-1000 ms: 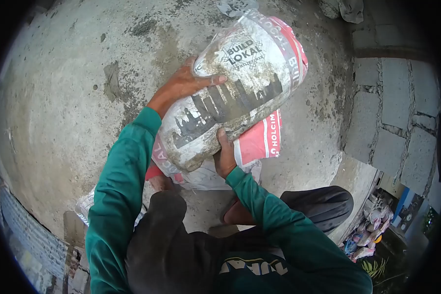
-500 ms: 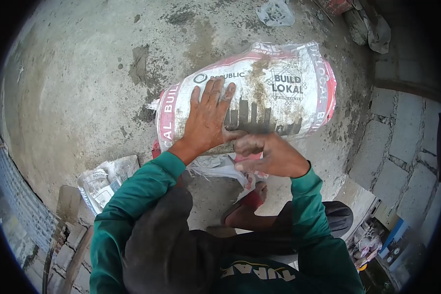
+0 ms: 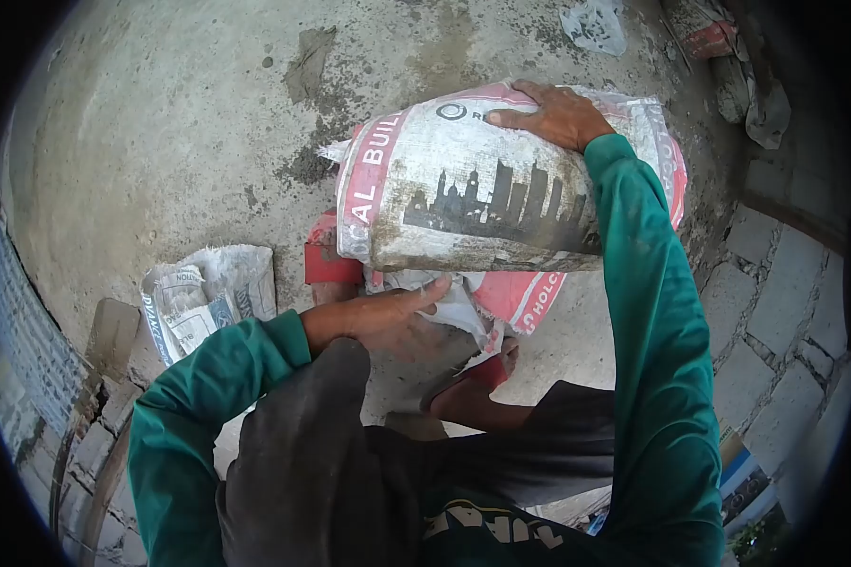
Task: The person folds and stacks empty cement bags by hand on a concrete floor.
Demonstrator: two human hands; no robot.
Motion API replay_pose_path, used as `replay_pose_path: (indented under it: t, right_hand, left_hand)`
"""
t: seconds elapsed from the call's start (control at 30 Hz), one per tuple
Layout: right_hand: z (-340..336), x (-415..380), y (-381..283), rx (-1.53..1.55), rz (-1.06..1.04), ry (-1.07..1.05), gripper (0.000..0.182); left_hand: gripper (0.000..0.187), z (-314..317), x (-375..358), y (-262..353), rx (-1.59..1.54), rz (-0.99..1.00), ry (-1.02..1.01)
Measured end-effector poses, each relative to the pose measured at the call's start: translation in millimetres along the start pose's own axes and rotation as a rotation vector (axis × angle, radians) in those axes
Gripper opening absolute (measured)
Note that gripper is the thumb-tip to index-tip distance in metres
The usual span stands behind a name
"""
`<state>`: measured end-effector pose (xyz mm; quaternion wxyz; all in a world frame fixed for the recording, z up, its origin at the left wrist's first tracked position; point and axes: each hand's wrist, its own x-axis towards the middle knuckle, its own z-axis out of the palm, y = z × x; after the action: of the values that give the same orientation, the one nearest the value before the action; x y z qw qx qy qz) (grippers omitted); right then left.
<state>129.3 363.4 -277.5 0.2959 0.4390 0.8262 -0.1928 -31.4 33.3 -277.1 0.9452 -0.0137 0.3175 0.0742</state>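
Observation:
A full white cement sack (image 3: 511, 222) with pink bands and a printed black skyline lies on its side on the concrete floor in front of me. My right hand (image 3: 560, 115) rests on its far upper side, fingers spread over the surface, with nothing gripped. Below the near edge of the sack, my left hand (image 3: 388, 319) is held with thumb and fingers apart, holding nothing. Close to its fingertips lies crumpled white sacking (image 3: 459, 310). A red-and-white sack piece (image 3: 529, 300) sticks out from under the full sack.
A folded, torn white sack (image 3: 222, 288) lies on the floor at the left. My feet in red footwear (image 3: 331, 255) stand close beside the sack. A concrete block wall (image 3: 775, 312) runs along the right. A clear plastic bag (image 3: 596, 25) lies at the far side.
My right hand has moved up and across to the sack's far side. The left hand has left the sack's face and dropped to its near edge. The sack's printed face has rolled away from me.

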Motion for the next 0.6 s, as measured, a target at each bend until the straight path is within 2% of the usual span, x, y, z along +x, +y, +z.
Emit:
replay_pose_path:
  t: [0.03,0.1,0.17,0.2,0.27,0.33,0.53,0.6]
  right_hand:
    - [-0.4,-0.8,-0.4,-0.002,-0.007,-0.002,0.124]
    - [-3.2,-1.1,0.3,0.007,0.003,-0.042,0.135]
    - [-0.6,-3.5,0.8,0.016,0.014,-0.034,0.135]
    - [0.9,-4.8,2.9,0.023,0.020,-0.023,0.136]
    - [1.4,-8.8,8.0,0.048,0.041,-0.035,0.136]
    - [3.5,-11.5,17.0,0.088,0.059,-0.036,0.137]
    - [32.2,-50.9,64.5,0.371,0.216,-0.060,0.138]
    - [48.7,-79.6,80.0,0.607,0.307,0.015,0.136]
  left_hand:
    - [0.118,-19.4,17.9,-12.3,-0.257,-0.111,-0.057]
    - [0.122,-31.6,39.4,-14.3,-0.246,-0.086,-0.067]
    - [0.120,-28.9,52.2,-10.8,-0.046,0.352,0.023]
    - [0.120,-30.8,56.1,-10.0,-0.049,0.355,0.013]
    - [0.116,-36.0,61.4,-7.1,-0.030,0.514,0.113]
    - [0.113,-45.2,58.8,4.7,-0.039,0.557,0.088]
    - [0.096,-65.0,60.3,49.2,-0.217,0.786,0.092]
    - [0.093,-77.8,67.0,68.8,-0.205,0.798,0.093]
